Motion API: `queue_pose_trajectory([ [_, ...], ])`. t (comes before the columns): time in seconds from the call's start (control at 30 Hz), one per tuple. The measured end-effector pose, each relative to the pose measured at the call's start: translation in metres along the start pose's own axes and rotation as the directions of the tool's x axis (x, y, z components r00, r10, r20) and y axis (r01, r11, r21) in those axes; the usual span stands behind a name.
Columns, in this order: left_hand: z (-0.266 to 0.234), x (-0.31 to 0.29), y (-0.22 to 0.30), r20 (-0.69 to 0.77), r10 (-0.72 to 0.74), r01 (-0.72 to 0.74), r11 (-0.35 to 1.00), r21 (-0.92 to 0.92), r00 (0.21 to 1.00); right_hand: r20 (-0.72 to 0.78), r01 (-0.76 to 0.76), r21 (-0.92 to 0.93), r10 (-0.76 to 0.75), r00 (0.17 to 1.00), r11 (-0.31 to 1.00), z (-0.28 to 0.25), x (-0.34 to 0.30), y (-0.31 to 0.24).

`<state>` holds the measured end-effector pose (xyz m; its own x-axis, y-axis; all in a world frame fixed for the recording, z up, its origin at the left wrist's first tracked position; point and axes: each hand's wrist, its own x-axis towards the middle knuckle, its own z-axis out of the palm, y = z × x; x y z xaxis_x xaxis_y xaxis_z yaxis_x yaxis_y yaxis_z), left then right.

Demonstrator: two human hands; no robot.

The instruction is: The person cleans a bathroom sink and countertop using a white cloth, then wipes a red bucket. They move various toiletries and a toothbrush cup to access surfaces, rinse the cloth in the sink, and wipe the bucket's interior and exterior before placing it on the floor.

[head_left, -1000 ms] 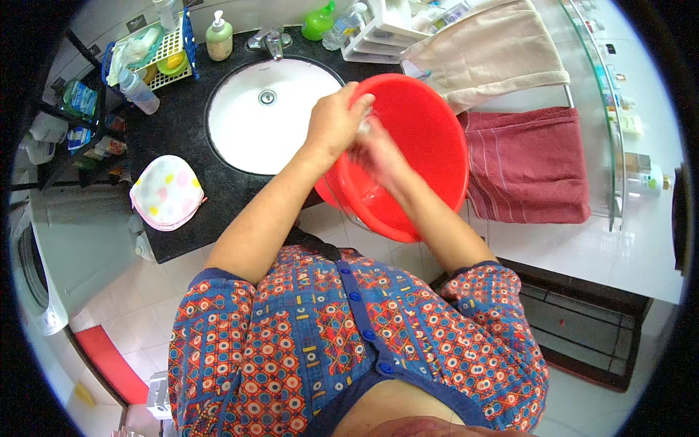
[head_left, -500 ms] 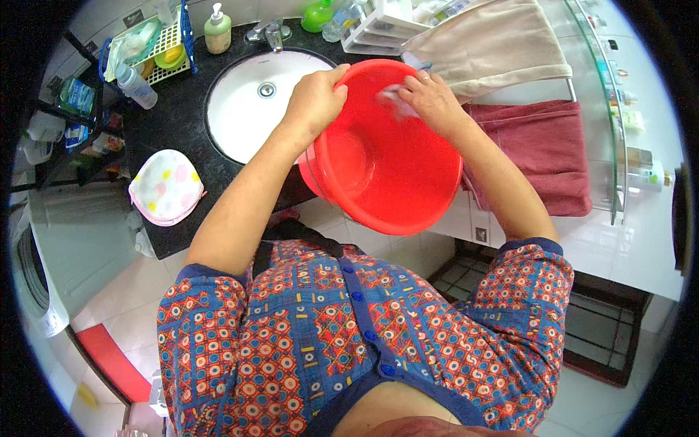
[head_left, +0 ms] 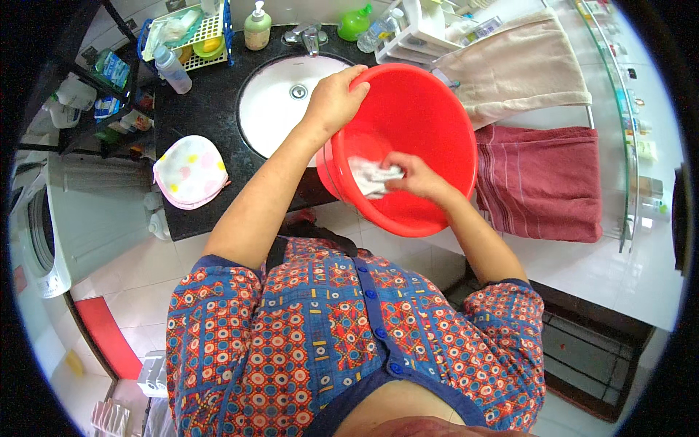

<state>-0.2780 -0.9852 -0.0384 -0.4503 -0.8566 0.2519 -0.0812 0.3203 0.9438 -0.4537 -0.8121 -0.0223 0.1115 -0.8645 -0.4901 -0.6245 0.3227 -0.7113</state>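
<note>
- In the head view, the left hand point(head_left: 336, 98) is pinching the red bucket's point(head_left: 429, 109) upper-left rim near the countertop's point(head_left: 196, 113) front edge; a slackening thumb could be dropping it.
- The right hand point(head_left: 413, 177) is pinching white cloth point(head_left: 368, 177) inside its left rim; hard pressing could be tipping it.

- A person wears a short-sleeved, buttoned top point(head_left: 287, 342) in red, blue and cream — its print thick with ringed circles and touched with yellow.
- Solid navy cuffs point(head_left: 502, 285) finish the patterned sleeves point(head_left: 211, 313).
- Round, bright-blue buttons point(head_left: 381, 333) line a navy placket point(head_left: 374, 312) — it meets a matching navy neckband point(head_left: 348, 400).
- Black fabric point(head_left: 331, 241) shows at the waist.
</note>
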Motion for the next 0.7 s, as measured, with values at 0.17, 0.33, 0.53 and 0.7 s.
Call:
queue_pose_trajectory([
  [0.17, -0.009, 0.001, 0.007, 0.143, -0.046, 0.034, 0.996, 0.087, 0.989, -0.307, 0.223, 0.603, -0.034, 0.951, 0.766, -0.032, -0.009, -0.045],
  [0.33, -0.014, 0.002, 0.018, 0.134, 0.095, -0.127, 0.961, 0.247, 0.986, -0.402, 0.386, 0.811, -0.059, 0.914, 0.439, -0.054, -0.012, -0.053],
  [0.53, -0.007, 0.01, 0.025, 0.13, 0.112, -0.102, 0.991, -0.087, 0.985, -0.427, 0.44, 0.874, -0.107, 0.898, 0.203, -0.066, 0.003, -0.091],
  [0.7, -0.023, 0.014, 0.062, 0.283, 0.137, 0.107, 0.706, -0.7, 0.949, -0.463, 0.487, 0.862, -0.172, 0.869, 0.14, -0.07, 0.033, -0.121],
])
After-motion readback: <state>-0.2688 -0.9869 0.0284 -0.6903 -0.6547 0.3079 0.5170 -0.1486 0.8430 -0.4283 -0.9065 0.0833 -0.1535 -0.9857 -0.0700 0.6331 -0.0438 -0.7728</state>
